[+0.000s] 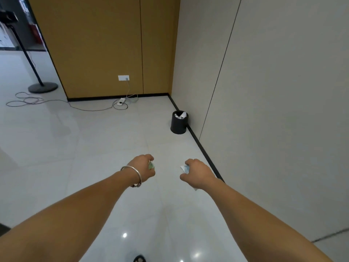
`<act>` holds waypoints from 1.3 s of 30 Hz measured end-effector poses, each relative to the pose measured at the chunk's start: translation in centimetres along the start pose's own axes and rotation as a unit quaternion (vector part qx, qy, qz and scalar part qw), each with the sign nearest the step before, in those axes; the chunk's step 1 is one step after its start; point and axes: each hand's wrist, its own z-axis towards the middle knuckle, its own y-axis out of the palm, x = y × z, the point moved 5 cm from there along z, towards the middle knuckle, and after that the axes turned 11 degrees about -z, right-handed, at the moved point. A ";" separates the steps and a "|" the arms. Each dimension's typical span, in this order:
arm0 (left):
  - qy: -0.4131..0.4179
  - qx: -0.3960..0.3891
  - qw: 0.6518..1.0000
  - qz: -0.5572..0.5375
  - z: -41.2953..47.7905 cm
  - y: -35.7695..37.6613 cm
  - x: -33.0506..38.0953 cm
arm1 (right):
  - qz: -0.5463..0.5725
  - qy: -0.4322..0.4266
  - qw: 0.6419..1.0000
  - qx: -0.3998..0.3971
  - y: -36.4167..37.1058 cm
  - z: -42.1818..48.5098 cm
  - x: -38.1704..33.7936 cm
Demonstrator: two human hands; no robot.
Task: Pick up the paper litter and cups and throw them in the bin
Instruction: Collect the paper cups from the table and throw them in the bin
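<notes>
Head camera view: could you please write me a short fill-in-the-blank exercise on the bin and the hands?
1. The bin against the wall is ____ in colour.
2. Crumpled white paper already lies inside the ____.
3. The left hand and right hand both grip paper litter; the silver bracelet is on the ____ wrist.
Missing words: black; bin; left.

Left grip [143, 168], right grip [196, 174], both clenched.
</notes>
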 end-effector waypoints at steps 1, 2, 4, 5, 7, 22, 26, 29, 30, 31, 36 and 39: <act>0.001 0.004 1.000 -0.008 2.5 -0.8 -0.1 | 0.000 0.002 1.000 0.001 -0.5 2.2 0.0; 0.003 0.004 1.000 -0.013 4.9 -1.6 0.0 | -0.004 0.005 1.000 -0.001 -1.1 4.3 0.0; 0.012 0.003 1.000 -0.018 9.5 -3.3 0.7 | -0.011 0.016 1.000 -0.002 -2.7 8.3 0.3; 0.021 0.005 1.000 -0.019 11.7 -4.0 1.2 | -0.010 0.021 1.000 0.004 -3.6 10.4 0.5; 0.033 0.004 0.999 -0.019 15.7 -5.2 2.2 | -0.001 0.034 0.999 0.019 -5.3 14.1 0.9; 0.005 0.004 0.999 -0.037 48.3 -9.2 7.1 | 0.003 0.013 1.000 0.002 -14.4 46.7 7.4; -0.004 0.029 0.997 -0.072 56.2 -11.0 8.3 | 0.002 -0.004 1.000 0.006 -17.8 54.7 8.8; -0.015 0.011 0.997 -0.077 61.8 -10.9 8.5 | -0.001 -0.002 1.000 -0.009 -18.5 59.7 9.6; -0.019 0.009 0.997 -0.081 64.0 -10.9 8.4 | 0.001 0.000 1.000 -0.015 -18.5 61.7 9.8; -0.021 0.008 0.996 -0.086 66.3 -10.9 8.2 | 0.003 0.003 1.000 -0.019 -18.6 63.7 10.1; -0.005 -0.008 0.996 -0.091 79.5 -11.0 7.7 | 0.001 0.026 0.999 -0.029 -19.5 75.0 11.6; 0.004 -0.020 0.996 -0.089 87.3 -12.1 7.8 | 0.001 0.044 0.998 -0.036 -21.0 81.4 12.5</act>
